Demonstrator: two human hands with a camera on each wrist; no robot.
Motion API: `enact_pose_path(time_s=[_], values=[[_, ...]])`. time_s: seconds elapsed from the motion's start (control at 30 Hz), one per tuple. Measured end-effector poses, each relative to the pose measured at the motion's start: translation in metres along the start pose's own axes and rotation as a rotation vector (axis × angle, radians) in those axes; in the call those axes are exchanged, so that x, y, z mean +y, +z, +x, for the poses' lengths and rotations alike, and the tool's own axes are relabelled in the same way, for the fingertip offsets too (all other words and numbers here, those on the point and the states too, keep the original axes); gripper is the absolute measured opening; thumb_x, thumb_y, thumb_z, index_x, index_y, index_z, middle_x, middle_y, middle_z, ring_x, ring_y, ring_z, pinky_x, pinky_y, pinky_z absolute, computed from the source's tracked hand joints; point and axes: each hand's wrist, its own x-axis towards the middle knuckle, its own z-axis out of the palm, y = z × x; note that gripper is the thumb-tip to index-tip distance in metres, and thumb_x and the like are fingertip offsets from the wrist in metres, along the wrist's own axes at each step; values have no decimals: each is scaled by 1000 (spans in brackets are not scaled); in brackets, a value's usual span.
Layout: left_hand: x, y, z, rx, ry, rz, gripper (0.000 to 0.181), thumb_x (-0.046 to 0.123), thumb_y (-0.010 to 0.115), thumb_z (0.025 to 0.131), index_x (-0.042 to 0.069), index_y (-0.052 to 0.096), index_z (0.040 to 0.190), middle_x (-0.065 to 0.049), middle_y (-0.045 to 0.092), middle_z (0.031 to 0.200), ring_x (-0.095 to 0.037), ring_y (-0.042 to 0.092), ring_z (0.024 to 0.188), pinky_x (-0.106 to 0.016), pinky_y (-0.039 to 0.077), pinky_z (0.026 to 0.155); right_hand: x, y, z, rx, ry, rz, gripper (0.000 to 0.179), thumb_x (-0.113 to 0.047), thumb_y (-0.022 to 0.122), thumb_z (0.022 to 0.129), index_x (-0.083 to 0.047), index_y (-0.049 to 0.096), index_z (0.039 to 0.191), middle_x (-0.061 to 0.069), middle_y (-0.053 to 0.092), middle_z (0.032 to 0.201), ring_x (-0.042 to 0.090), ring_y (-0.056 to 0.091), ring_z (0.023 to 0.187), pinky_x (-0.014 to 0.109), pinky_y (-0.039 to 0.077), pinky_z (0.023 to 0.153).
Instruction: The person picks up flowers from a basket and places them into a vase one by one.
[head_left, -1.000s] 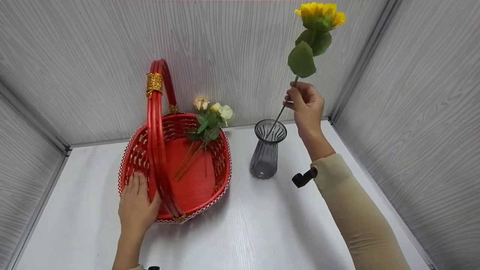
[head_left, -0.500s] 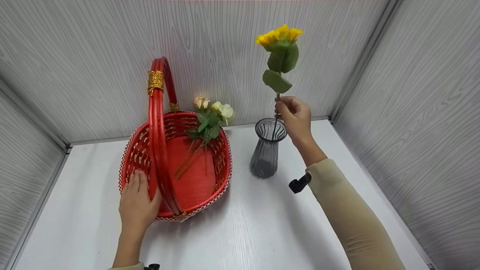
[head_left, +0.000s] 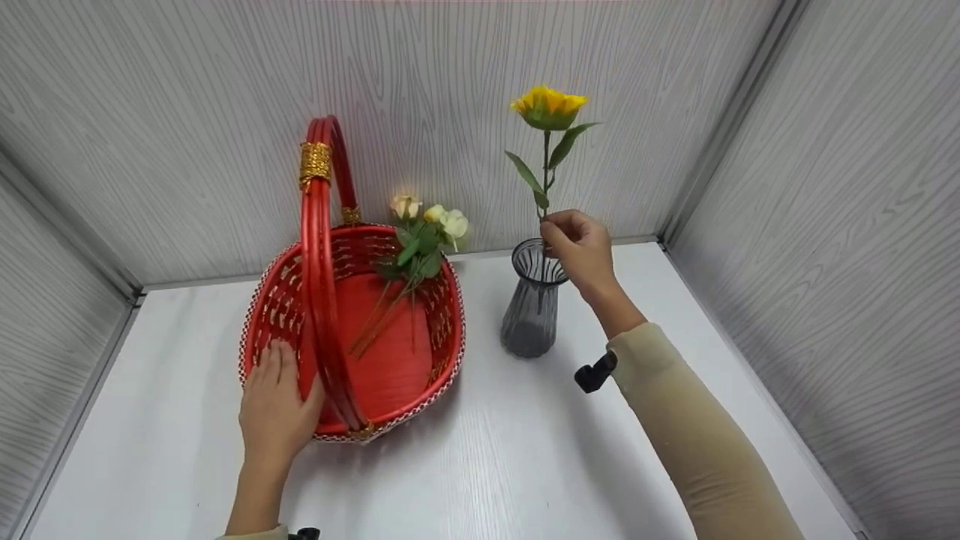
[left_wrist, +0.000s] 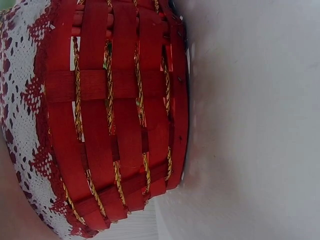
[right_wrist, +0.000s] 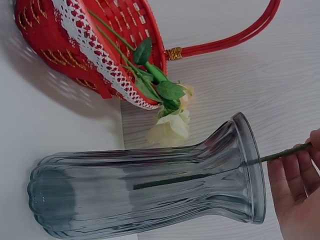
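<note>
My right hand (head_left: pixel 583 251) pinches the stem of a yellow sunflower (head_left: pixel 549 111) just above the mouth of a ribbed grey glass vase (head_left: pixel 529 326). The bloom stands upright over the vase. In the right wrist view the lower stem (right_wrist: pixel 170 181) shows through the glass, its tip about halfway down and above the base. My left hand (head_left: pixel 274 409) rests over the near left rim of a red woven basket (head_left: pixel 390 386), fingers extended along its inside wall. The left wrist view shows the basket's outer side (left_wrist: pixel 115 145) close up.
Cream and pale peach roses (head_left: pixel 442 220) lean over the basket's far right rim, stems inside. The tall red handle (head_left: pixel 319 247) arches over the basket. Grey wood-grain panels (head_left: pixel 465 97) enclose the white table (head_left: pixel 480 465) at the back and sides.
My right hand has moved left and down with the sunflower, and the stem now reaches deeper into the vase. The bloom has turned and lowered. My left hand stays on the basket.
</note>
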Motion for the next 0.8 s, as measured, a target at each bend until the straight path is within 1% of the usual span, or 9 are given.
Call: enact_pose_path(time_s=[0.1, 0.17, 0.3, 0.4, 0.47, 0.53, 0.63, 0.7, 0.8], values=[[0, 0, 0, 1, -1, 0, 71, 44, 39, 93, -3, 21, 143, -23, 24, 147, -35, 17, 137, -48, 11, 111, 11, 0, 3, -15, 21, -49, 19, -13, 61, 87, 3, 63, 96, 18, 62, 86, 36, 62, 81, 38, 55, 68], [1, 0, 0, 6, 5, -2, 71, 43, 40, 93, -4, 21, 143, -23, 24, 146, -36, 18, 137, -48, 12, 111, 18, 0, 5, -20, 32, -101, 19, -17, 62, 86, 0, 64, 94, 15, 63, 85, 29, 63, 78, 34, 55, 66], [1, 0, 0, 11, 6, -3, 71, 42, 40, 92, -5, 23, 142, -24, 24, 146, -36, 19, 136, -49, 13, 110, 28, 0, 6, -41, 46, -175, 19, -23, 62, 86, -6, 65, 91, 10, 63, 82, 22, 63, 74, 31, 55, 63], [1, 0, -1, 7, 0, -3, 71, 42, 40, 92, -5, 23, 142, -23, 24, 146, -35, 18, 137, -49, 12, 110, 29, 1, 6, -64, 53, -199, 17, -24, 62, 86, -8, 66, 89, 10, 63, 80, 21, 63, 71, 31, 55, 63], [1, 1, -1, 6, 0, -3, 70, 42, 40, 92, -5, 24, 142, -23, 23, 147, -35, 17, 137, -49, 13, 110, 29, 1, 5, -76, 53, -202, 14, -22, 62, 86, -9, 65, 89, 10, 63, 79, 23, 63, 70, 33, 55, 63], [0, 1, -1, 4, 2, -5, 71, 43, 40, 92, -5, 23, 142, -23, 23, 147, -35, 17, 137, -48, 12, 110, 24, 2, 4, -89, 58, -192, 14, -19, 62, 85, -6, 64, 92, 14, 63, 79, 29, 63, 70, 36, 56, 63], [-1, 1, -1, 5, 5, -6, 70, 42, 40, 93, -5, 24, 142, -23, 24, 146, -35, 18, 137, -48, 12, 111, 21, 2, 5, -111, 72, -201, 17, -17, 63, 85, -4, 63, 95, 16, 64, 81, 31, 63, 71, 37, 56, 63], [-2, 1, -1, 6, 8, -6, 70, 42, 40, 93, -6, 24, 142, -23, 24, 146, -35, 18, 137, -48, 12, 111, 20, 1, 7, -129, 97, -230, 19, -19, 63, 85, -2, 64, 95, 16, 64, 83, 28, 63, 71, 35, 56, 63], [-1, 0, -1, 8, 12, -9, 70, 42, 40, 93, -6, 25, 141, -23, 25, 146, -35, 17, 137, -48, 11, 111, 22, 1, 10, -153, 125, -308, 17, -21, 63, 85, -5, 65, 91, 10, 64, 82, 20, 63, 70, 29, 55, 61]])
